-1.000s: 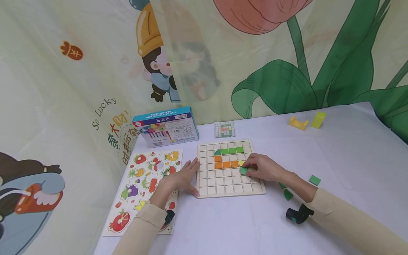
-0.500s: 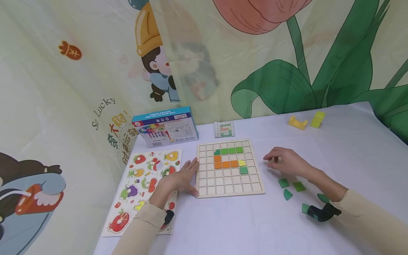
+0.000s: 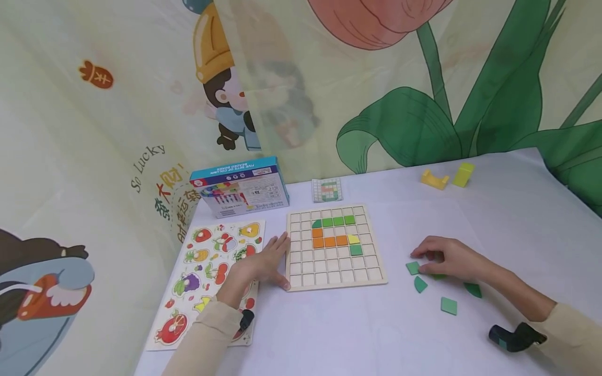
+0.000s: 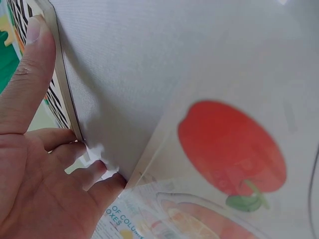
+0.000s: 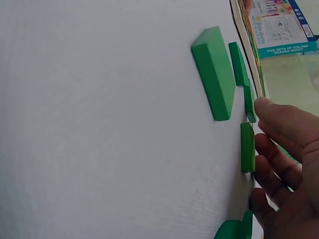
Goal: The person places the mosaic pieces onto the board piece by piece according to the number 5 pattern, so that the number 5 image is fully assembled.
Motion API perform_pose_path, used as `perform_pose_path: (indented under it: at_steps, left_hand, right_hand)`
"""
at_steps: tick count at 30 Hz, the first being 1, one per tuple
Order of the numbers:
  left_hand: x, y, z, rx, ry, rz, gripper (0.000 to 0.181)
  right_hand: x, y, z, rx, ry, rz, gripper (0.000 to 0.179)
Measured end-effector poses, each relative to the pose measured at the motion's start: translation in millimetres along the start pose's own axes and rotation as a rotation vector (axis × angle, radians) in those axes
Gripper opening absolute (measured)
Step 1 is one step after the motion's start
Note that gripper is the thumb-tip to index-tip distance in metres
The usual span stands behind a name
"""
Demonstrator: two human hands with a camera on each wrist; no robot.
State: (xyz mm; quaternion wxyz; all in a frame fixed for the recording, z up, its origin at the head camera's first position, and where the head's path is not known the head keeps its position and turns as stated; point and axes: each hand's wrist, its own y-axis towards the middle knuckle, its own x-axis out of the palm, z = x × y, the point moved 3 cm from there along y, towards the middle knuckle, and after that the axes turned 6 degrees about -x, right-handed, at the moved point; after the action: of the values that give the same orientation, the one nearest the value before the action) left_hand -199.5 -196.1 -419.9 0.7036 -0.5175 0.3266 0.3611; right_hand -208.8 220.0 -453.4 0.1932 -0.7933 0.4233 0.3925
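Note:
My left hand (image 3: 263, 263) rests flat at the left edge of a wooden grid board (image 3: 305, 271), thumb and fingertips touching its rim. Green, orange and yellow tiles lie on the board, including an orange tile (image 3: 330, 241) and a darker green square (image 3: 356, 250). My right hand (image 3: 451, 258) is over loose green tiles on the table, fingers loosely bent. By its thumb lies a green square tile (image 3: 413, 268); a lighter green tile (image 5: 247, 147) is close to the fingers in the right wrist view. Nothing is visibly pinched.
A fruit puzzle board (image 3: 181, 303) lies left, partly beneath the left forearm. Behind stand a blue-topped box (image 3: 244, 193) and a small pattern card (image 3: 327, 190). Nearer are a rounded green tile (image 3: 420, 284) and a green square (image 3: 449, 306). Yellow pieces (image 3: 435, 179) sit back right.
My right hand has left the tiles on the board and moved right, down to the loose green tiles. The left hand keeps its place at the board's edge.

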Motion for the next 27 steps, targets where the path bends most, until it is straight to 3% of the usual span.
perform_pose_path:
  at_steps: [12,19,27]
  left_hand:
    - [-0.6,-1.7,0.8,0.010,0.003,0.002,0.113]
    - [-0.4,-1.9,1.5,0.000,-0.001,0.000,0.113]
    - [-0.4,-1.5,0.7,-0.003,-0.010,0.003,0.113]
  right_hand:
    - [6,-1.0,-2,-0.071,-0.039,0.005,0.021]
    - [5,0.2,-3,-0.042,-0.034,0.020,0.021]
    - [7,25.3,-21,-0.019,-0.065,0.070,0.021]
